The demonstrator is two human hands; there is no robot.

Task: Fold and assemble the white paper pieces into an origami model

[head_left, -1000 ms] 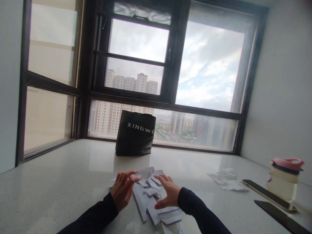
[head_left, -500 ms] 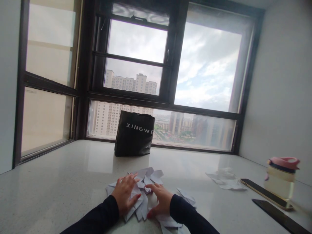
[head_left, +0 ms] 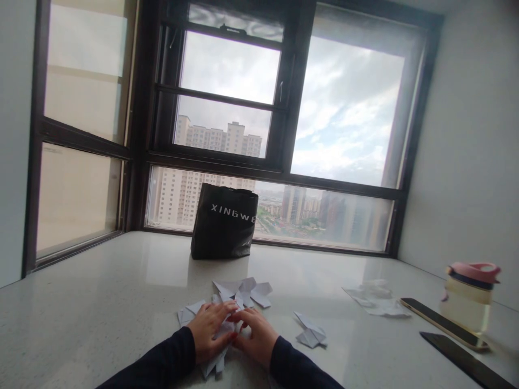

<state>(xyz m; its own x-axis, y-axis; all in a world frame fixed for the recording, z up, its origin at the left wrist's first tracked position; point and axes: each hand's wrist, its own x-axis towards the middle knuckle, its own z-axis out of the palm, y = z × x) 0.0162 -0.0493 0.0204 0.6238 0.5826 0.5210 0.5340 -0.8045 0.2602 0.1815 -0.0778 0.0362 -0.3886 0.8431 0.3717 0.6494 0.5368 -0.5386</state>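
Note:
My left hand (head_left: 208, 330) and my right hand (head_left: 254, 334) lie side by side on a heap of folded white paper pieces (head_left: 219, 356) on the pale countertop (head_left: 101, 308). Both hands press down on the paper with fingers curved over it and fingertips meeting in the middle. More white paper pieces (head_left: 245, 290) lie just beyond my fingers. A separate folded piece (head_left: 310, 330) rests to the right of my right hand, apart from it.
A black bag (head_left: 224, 221) lettered XINGWE stands by the window at the back. To the right lie crumpled clear wrapping (head_left: 377, 298), a phone (head_left: 441, 322), a dark flat object (head_left: 466, 361) and a bottle with a pink lid (head_left: 470, 296).
My hands have come down and drawn together toward me, gathering the paper under them. Some pieces stayed behind beyond my fingers and one now lies off to the right.

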